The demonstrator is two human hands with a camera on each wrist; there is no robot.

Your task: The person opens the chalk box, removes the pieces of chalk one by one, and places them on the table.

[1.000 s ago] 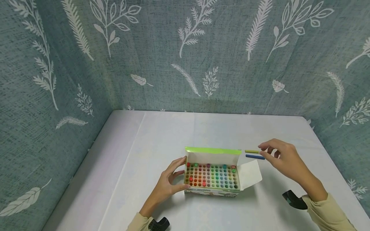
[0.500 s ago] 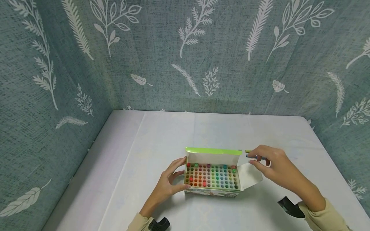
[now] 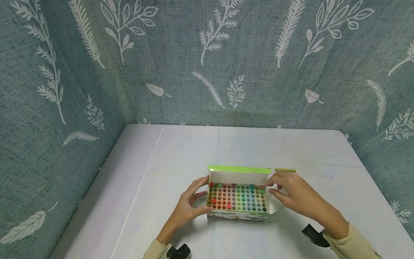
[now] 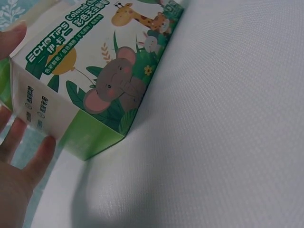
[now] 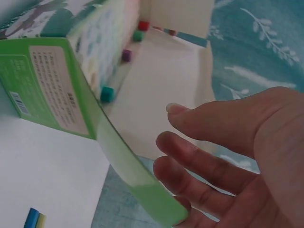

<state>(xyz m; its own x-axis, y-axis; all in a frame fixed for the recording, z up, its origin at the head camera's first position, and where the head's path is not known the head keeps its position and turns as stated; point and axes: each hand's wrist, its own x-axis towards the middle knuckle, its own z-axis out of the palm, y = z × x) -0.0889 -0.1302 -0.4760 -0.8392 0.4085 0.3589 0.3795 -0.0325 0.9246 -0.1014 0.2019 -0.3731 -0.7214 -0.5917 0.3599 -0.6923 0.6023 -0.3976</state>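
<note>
Left hand [image 3: 189, 203] gripped a white-and-green cardboard box [image 4: 111, 80] by one end, right hand [image 3: 292, 189] hovered near its side flap [image 5: 156, 197], fingers released.

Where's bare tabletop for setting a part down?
Bare table: left of the left hand; between box and patterned wall; in front of the box, between the sleeves. Crowded: box's right end, with side flap, right hand, yellow stick, blue stick.

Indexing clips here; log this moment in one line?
left hand: grips box; right hand: near flap, nothing visibly held; box: open; yellow stick, blue stick: on table
</note>
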